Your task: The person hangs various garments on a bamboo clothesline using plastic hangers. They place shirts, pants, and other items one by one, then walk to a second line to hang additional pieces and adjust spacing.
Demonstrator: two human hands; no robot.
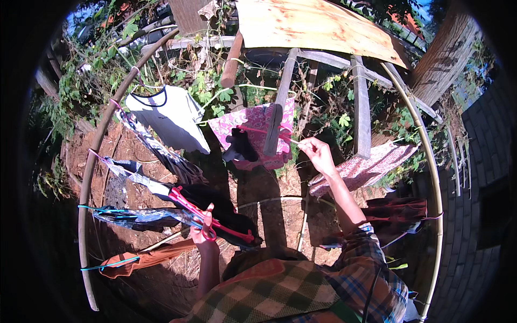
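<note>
My left hand (204, 231), at lower left of centre, is closed around a red-pink clothes hanger (186, 202). A black garment (218, 207) lies along that hanger and droops below it. Farther forward and to the right, my right hand (319, 155) is raised, with thumb and forefinger pinched on the end of a thin pale stick or cord (292, 140). That thin piece leads toward pink strands beside a wooden beam (277, 116). Behind the beam hang a pink-and-white patterned cloth (223, 126) and a small dark garment (242, 146).
A curved pole (89, 177) on the left bears a white T-shirt (175, 118), patterned clothes and a brown garment (145, 260). Another curved pole (435, 177) stands right, near a pink patterned garment (366, 167) and a dark red one (396, 212). Ahead is a wooden board (318, 24).
</note>
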